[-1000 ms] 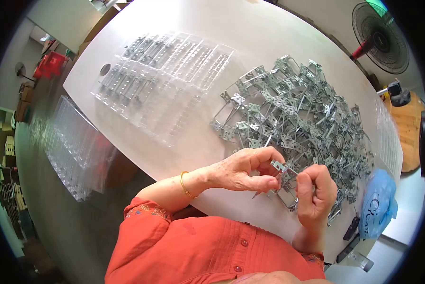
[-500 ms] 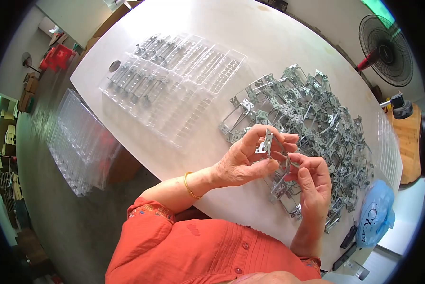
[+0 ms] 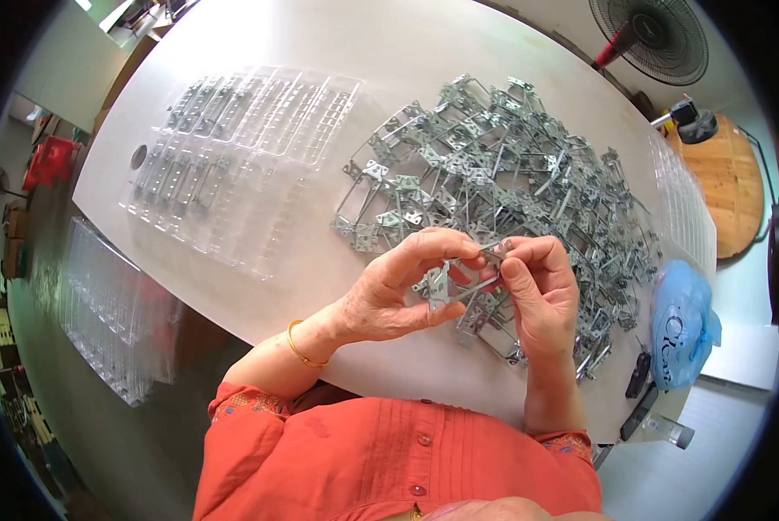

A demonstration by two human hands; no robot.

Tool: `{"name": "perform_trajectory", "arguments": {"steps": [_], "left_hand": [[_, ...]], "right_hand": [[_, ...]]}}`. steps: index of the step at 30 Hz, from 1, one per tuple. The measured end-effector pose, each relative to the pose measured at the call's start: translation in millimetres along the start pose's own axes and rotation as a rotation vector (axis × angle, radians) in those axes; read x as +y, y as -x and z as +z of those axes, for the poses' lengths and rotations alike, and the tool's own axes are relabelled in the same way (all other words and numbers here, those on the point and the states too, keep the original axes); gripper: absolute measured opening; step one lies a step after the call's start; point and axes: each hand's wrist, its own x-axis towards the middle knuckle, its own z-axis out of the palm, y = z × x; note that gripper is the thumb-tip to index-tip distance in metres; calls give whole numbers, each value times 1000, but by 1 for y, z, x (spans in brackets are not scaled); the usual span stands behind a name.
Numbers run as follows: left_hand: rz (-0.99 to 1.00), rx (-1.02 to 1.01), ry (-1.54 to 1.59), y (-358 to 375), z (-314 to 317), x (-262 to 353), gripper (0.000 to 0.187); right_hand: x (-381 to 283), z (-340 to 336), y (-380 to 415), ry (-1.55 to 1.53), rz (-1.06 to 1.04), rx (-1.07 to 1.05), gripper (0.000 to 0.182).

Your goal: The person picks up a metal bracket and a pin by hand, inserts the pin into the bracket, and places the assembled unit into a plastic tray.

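Both of my hands hold one small metal bracket [image 3: 440, 286] above the near side of the table. My left hand [image 3: 398, 291] has its fingers and thumb curled around the bracket's wide plate end. My right hand [image 3: 541, 291] pinches the far end between thumb and fingertips, which partly hide it. Just beyond my hands lies a large tangled heap of similar metal brackets [image 3: 528, 174] with thin rods. Further left are clear plastic trays [image 3: 259, 165] with slots, some of them filled with brackets.
A stack of clear trays [image 3: 116, 313] stands below the table's left edge. At the right are more clear trays [image 3: 684, 187], a blue plastic bag [image 3: 680, 326] and a black-handled tool [image 3: 638, 375]. A fan [image 3: 650, 35] stands beyond the table [image 3: 302, 304].
The view has shifted, so the table things appear further left and the fan higher. The bracket has turned in my hands, its plate end now lower left, and my right hand has risen to its far end.
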Motion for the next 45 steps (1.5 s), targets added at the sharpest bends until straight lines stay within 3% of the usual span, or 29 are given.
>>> {"name": "perform_trajectory", "arguments": {"steps": [5,7,9,12,15,18,20,29,39,43,45], "left_hand": [[-197,-10,106,2,5,11,72],[-380,35,497,1,6,14,72],[-418,70,470,1,9,15,64],[-641,109,541,1,5,15,48],[-637,76,580,3,2,13,39],[-608,149,495,2,4,13,33],[-591,157,507,1,4,12,31],[-536,104,472,5,4,9,24],[-502,-3,275,9,2,10,20],[-478,61,266,7,8,13,17],[-377,12,105,7,5,9,12]], "right_hand": [[-3,-5,-1,230,-194,72,12],[-4,-8,1,260,-204,72,14],[-4,-8,2,326,-230,16,14],[1,-8,3,357,-231,-30,15],[1,-7,3,384,-218,-55,15],[-5,-7,0,469,-288,-35,15],[-11,-10,-1,650,-441,11,14],[-9,-7,-1,746,-605,114,16],[-11,-2,-1,879,-684,104,16],[-14,-4,0,904,-631,74,11],[-14,-5,2,911,-583,45,12]]}}
